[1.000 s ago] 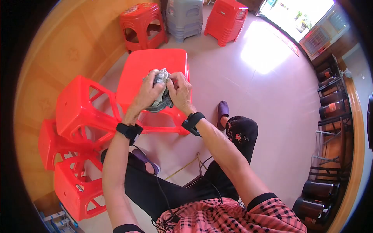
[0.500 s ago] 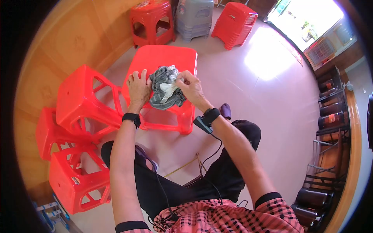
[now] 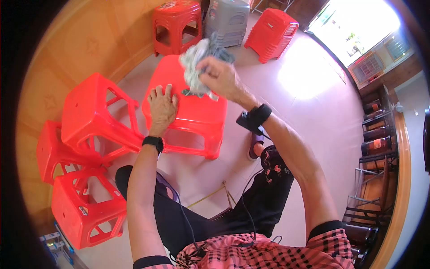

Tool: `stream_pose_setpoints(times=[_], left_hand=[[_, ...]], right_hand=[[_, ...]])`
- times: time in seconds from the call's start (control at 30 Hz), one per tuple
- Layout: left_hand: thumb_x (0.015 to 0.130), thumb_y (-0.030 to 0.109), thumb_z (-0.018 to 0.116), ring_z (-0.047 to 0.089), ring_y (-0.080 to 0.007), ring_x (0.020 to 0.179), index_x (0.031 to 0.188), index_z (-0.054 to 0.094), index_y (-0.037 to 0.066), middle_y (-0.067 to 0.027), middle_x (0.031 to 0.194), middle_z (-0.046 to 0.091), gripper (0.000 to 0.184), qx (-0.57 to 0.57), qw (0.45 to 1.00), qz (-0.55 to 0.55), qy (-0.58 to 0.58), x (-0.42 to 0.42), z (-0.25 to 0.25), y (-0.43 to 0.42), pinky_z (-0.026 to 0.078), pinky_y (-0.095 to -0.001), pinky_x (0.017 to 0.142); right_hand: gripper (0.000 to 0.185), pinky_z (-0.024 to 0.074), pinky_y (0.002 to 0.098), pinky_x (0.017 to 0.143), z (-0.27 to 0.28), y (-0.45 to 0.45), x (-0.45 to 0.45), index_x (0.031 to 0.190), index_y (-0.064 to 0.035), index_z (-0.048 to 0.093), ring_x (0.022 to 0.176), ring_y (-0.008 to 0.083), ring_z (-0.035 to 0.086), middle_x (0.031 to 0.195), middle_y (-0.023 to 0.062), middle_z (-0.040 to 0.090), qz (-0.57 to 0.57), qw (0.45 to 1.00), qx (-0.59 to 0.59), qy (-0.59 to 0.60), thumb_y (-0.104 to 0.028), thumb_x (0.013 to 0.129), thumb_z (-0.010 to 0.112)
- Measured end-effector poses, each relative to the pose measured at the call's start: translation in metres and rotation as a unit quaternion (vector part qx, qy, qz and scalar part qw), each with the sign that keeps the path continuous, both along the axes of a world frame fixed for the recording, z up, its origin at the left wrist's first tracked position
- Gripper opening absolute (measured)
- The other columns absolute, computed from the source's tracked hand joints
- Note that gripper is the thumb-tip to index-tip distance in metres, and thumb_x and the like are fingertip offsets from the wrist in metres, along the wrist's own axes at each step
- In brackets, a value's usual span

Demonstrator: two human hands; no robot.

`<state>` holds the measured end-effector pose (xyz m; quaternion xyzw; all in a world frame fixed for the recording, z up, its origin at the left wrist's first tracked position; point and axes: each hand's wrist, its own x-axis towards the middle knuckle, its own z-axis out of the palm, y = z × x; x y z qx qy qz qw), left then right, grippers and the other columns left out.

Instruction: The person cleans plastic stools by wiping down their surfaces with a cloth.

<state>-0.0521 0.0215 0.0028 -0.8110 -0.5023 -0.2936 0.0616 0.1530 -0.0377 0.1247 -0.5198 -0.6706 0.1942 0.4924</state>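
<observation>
A red plastic stool (image 3: 188,112) stands in front of me. My left hand (image 3: 162,109) rests flat on its seat near the left edge, fingers spread and holding nothing. My right hand (image 3: 220,78) is closed on a crumpled grey-and-white cloth (image 3: 193,62), which appears raised above the stool's right side. The cloth is smeared by motion, and its folds hide part of the seat. Each wrist has a black band, and a cable runs from the right one.
Red stools (image 3: 83,107) stand at the left, one tilted toward the stool before me. At the back are a red stool (image 3: 177,22), a grey stack (image 3: 227,20) and a red stack (image 3: 272,36). Dark jars (image 3: 376,145) sit on racks along the right wall. Cables cross my lap.
My right hand has lifted the cloth off the seat, up and to the right. My left hand stays on the seat, now apart from the cloth. The view has shifted slightly.
</observation>
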Motion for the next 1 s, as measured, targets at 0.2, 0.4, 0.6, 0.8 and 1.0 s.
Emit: stream_pose_setpoints(times=[0.2,0.4,0.6,0.8,1.0], left_hand=[[0.08,0.021,0.06,0.045,-0.0377,0.109,0.12,0.054,0.008,-0.0187,0.115,0.05,0.042,0.0,1.0,-0.006,-0.013,0.001,0.005,-0.004,0.036,-0.0495,0.091],[0.08,0.02,0.06,0.044,-0.0398,0.109,0.119,0.053,0.003,-0.0205,0.114,0.049,0.042,0.008,1.0,-0.007,-0.019,0.002,0.01,-0.008,0.036,-0.0505,0.092],[0.079,0.018,0.059,0.043,-0.0395,0.112,0.116,0.052,-0.001,-0.0191,0.111,0.049,0.042,-0.035,0.999,0.0,-0.001,0.005,0.017,-0.017,0.035,-0.0503,0.093],[0.075,0.018,0.059,0.044,-0.0356,0.11,0.121,0.05,0.0,-0.0177,0.114,0.05,0.05,-0.035,0.999,0.016,-0.018,0.005,0.016,-0.013,0.035,-0.0481,0.095],[0.077,0.022,0.063,0.045,-0.0358,0.109,0.12,0.053,0.002,-0.0193,0.113,0.05,0.048,-0.015,0.999,0.007,-0.03,0.01,0.021,-0.008,0.036,-0.048,0.093]], right_hand=[[0.043,0.0448,0.0446,0.078,-0.045,-0.004,-0.009,0.11,-0.0128,0.057,0.096,0.0293,0.053,0.103,0.0119,0.055,-0.157,0.976,0.0,-0.153,-0.03,0.074,0.072],[0.063,0.0364,0.0635,0.088,-0.061,-0.001,-0.04,0.131,-0.0248,0.048,0.121,0.0446,0.034,0.137,0.0211,0.033,-0.065,0.931,-0.072,-0.352,-0.037,0.075,0.072],[0.06,0.0413,0.0639,0.083,-0.061,0.048,-0.036,0.135,-0.0302,0.044,0.117,0.0474,0.038,0.133,0.0222,0.036,-0.01,0.906,-0.064,-0.418,-0.028,0.081,0.069],[0.058,0.0396,0.064,0.086,-0.073,0.149,-0.048,0.132,-0.0331,0.047,0.115,0.0432,0.042,0.128,0.0161,0.043,-0.012,0.911,-0.016,-0.413,-0.035,0.079,0.069],[0.062,0.0363,0.0638,0.095,-0.055,0.18,-0.06,0.131,-0.0338,0.051,0.12,0.0448,0.041,0.131,0.0136,0.044,-0.043,0.891,-0.11,-0.439,-0.053,0.075,0.067]])
